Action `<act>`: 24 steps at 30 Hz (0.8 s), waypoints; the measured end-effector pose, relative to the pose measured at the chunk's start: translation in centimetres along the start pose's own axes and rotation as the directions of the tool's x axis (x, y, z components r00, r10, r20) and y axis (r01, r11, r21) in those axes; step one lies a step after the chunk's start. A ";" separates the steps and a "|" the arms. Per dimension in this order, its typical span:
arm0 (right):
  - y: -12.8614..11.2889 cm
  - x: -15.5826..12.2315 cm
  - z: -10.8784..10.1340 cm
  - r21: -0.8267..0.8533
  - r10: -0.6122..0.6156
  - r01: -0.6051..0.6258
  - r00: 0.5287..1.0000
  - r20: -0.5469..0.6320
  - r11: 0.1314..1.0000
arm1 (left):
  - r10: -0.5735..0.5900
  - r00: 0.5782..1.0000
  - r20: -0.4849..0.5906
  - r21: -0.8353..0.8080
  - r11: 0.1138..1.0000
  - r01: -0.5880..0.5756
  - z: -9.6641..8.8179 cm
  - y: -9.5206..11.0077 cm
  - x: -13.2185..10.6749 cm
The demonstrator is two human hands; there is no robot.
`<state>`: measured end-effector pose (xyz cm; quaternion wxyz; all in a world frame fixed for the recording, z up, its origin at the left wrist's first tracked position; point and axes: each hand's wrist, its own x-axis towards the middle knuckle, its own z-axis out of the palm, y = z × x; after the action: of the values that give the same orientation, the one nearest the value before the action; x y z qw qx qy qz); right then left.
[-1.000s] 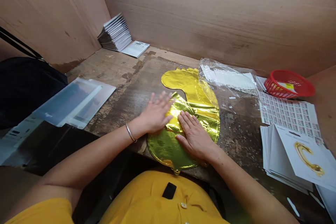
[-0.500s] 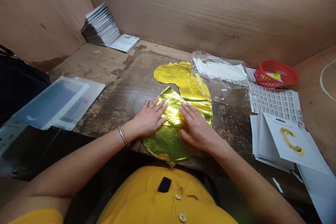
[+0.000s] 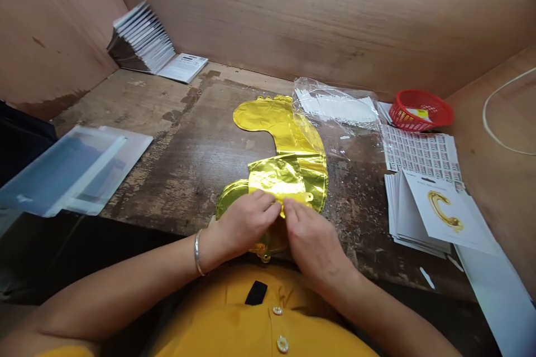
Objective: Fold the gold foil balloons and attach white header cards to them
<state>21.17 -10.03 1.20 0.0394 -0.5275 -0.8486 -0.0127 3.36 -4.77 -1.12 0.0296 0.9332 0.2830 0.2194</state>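
Note:
Near the table's front edge, my left hand and my right hand are close together, fingers curled and pinching the near edge of a folded gold foil balloon. Part of that edge is hidden behind the fingers, and a small tab shows at its right end. Beneath it lie flat, C-shaped gold foil balloons, apparently stacked, their lower end partly covered by my hands.
A clear bag of white strips overlaps the balloons' upper right. Further right are a red basket, a sticker sheet and printed C cards. Plastic sleeves lie left; a row of packets stands at the back left.
My hands went from lying flat on the folded foil to gripping its near edge, closer to my body. The folded piece has changed shape, its pointed top now lower and flatter. The view shifted slightly.

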 end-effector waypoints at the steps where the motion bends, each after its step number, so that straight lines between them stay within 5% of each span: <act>1: -0.2 -0.5 -0.1 0.029 -0.026 0.026 0.999 0.023 0.999 | 0.017 0.999 0.050 -0.021 1.000 -0.016 0.4 0.3 -0.4; 6: 2.5 -2.4 0.5 0.308 -0.170 0.142 0.983 0.067 0.941 | -0.018 0.999 0.030 -0.172 0.985 0.023 1.3 -0.1 -3.4; 11: 4.9 -3.0 1.7 0.520 -0.159 0.082 0.982 0.106 0.850 | -0.077 0.995 -0.063 -0.256 0.965 0.058 0.5 -1.1 -4.8; 16: 3.5 -2.4 2.7 0.581 0.072 -0.044 0.997 -0.025 0.813 | -0.244 0.970 -0.024 -0.294 0.929 0.226 0.2 -1.3 -4.6; 20: 2.5 -0.8 3.3 0.519 0.320 -0.231 0.943 -0.087 0.823 | -0.433 0.900 0.045 -0.184 0.882 0.433 0.3 -1.3 -3.4; 24: 2.0 0.5 3.6 0.352 0.405 -0.356 0.911 -0.074 0.866 | -0.535 0.831 0.152 -0.097 0.829 0.551 0.1 -1.5 -1.6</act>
<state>22.57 -8.41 -2.36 0.1908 -0.6680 -0.7124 0.0992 1.47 -4.39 -2.06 0.1712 0.8212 0.5187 0.1648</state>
